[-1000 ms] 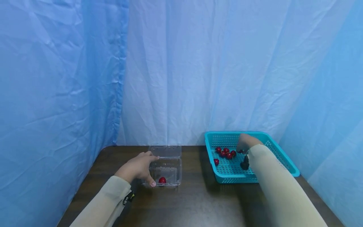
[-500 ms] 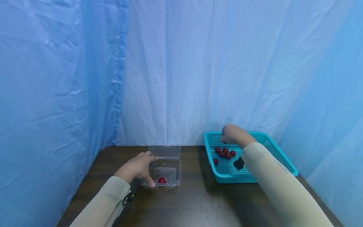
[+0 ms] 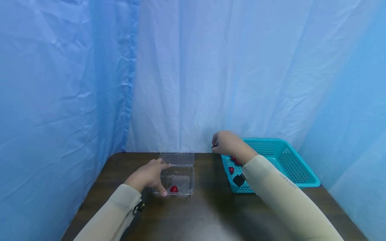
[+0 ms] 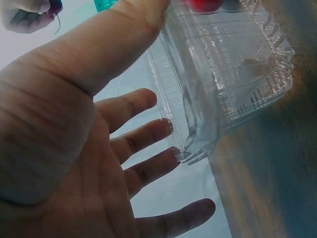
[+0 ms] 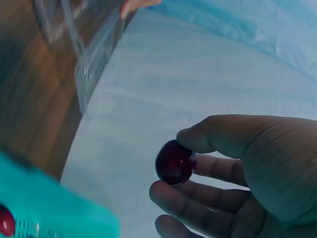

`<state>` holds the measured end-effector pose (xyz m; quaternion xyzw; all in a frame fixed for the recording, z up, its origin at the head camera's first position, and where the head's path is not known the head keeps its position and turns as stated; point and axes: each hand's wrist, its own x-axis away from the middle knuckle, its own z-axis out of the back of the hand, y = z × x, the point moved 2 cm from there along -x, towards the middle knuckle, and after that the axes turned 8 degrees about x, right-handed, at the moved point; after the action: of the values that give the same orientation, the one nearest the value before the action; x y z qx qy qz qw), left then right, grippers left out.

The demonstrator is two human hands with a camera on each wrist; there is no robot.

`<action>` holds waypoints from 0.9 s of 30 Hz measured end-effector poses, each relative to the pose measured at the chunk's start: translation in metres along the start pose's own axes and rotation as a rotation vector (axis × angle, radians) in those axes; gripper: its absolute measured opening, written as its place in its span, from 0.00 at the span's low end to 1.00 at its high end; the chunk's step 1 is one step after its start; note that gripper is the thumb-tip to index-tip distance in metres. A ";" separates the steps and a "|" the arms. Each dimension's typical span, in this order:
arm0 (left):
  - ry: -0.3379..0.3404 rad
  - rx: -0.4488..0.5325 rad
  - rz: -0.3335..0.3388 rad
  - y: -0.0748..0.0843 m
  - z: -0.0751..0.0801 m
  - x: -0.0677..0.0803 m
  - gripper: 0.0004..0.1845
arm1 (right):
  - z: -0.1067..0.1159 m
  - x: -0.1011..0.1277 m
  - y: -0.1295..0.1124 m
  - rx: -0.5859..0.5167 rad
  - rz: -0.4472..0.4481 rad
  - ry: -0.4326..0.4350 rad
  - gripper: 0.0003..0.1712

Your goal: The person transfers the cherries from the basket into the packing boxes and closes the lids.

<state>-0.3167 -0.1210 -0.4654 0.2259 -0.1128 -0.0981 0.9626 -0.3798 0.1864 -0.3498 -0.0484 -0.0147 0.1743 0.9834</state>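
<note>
The right hand (image 3: 225, 143) pinches a dark red cherry (image 5: 174, 162) between thumb and fingertips, raised above the table (image 3: 208, 214) at the near-left corner of the teal basket (image 3: 289, 164); more cherries (image 3: 231, 170) lie in that basket, partly hidden by the sleeve; the left hand (image 3: 147, 176) rests against the clear plastic box (image 3: 178, 180), thumb on its front edge, fingers spread along its side; one cherry (image 3: 173, 189) sits inside, lid open behind.

Head looks down; wrists close on clamshell (image 4: 223, 69).
</note>
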 end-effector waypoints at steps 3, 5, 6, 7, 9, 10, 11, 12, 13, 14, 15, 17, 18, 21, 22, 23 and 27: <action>0.004 -0.003 0.014 0.001 0.000 -0.001 0.67 | -0.006 0.002 -0.014 -0.019 0.053 -0.006 0.13; 0.010 0.003 0.025 0.001 0.000 -0.001 0.67 | -0.010 0.003 -0.023 -0.034 0.095 -0.010 0.12; 0.012 0.006 0.031 0.002 0.000 0.000 0.67 | -0.013 0.002 -0.028 -0.041 0.119 -0.010 0.10; 0.015 0.006 0.034 0.002 0.000 0.000 0.67 | -0.016 0.003 -0.032 -0.052 0.138 -0.012 0.09; 0.020 0.013 0.040 0.002 0.001 0.002 0.67 | -0.021 0.001 -0.041 -0.070 0.184 -0.010 0.06; 0.020 0.019 0.042 0.002 0.001 0.002 0.67 | -0.025 0.000 -0.045 -0.077 0.204 -0.005 0.03; 0.020 0.022 0.042 0.002 0.001 0.003 0.67 | -0.028 -0.001 -0.049 -0.082 0.224 -0.002 0.02; 0.019 0.023 0.040 0.001 0.001 0.003 0.67 | -0.031 -0.002 -0.053 -0.089 0.241 0.001 0.02; 0.017 0.026 0.040 0.001 0.002 0.003 0.67 | -0.035 -0.003 -0.058 -0.094 0.252 0.002 0.03; 0.015 0.025 0.038 0.000 0.002 0.003 0.66 | -0.039 -0.004 -0.062 -0.093 0.266 0.004 0.04; 0.012 0.026 0.039 0.000 0.003 0.003 0.66 | -0.043 -0.006 -0.067 -0.090 0.277 0.003 0.04; 0.005 0.018 0.033 -0.001 0.003 0.002 0.66 | -0.052 -0.009 -0.075 -0.087 0.298 -0.010 0.04; 0.002 0.014 0.031 -0.001 0.003 0.002 0.65 | -0.057 -0.010 -0.079 -0.087 0.303 -0.024 0.04; -0.008 0.003 0.027 -0.002 0.004 0.001 0.65 | -0.071 -0.012 -0.091 -0.070 0.313 -0.077 0.04; -0.011 0.000 0.024 -0.002 0.003 0.001 0.65 | -0.075 -0.012 -0.094 -0.066 0.316 -0.098 0.04; -0.013 0.003 0.025 -0.002 0.003 0.001 0.65 | -0.080 -0.012 -0.097 -0.062 0.314 -0.118 0.04; -0.018 0.004 0.015 0.001 0.003 0.001 0.65 | -0.097 -0.012 -0.107 -0.033 0.344 -0.170 0.05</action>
<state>-0.3169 -0.1211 -0.4620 0.2262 -0.1233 -0.0926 0.9618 -0.3505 0.0738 -0.4357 -0.0515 -0.0921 0.3429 0.9334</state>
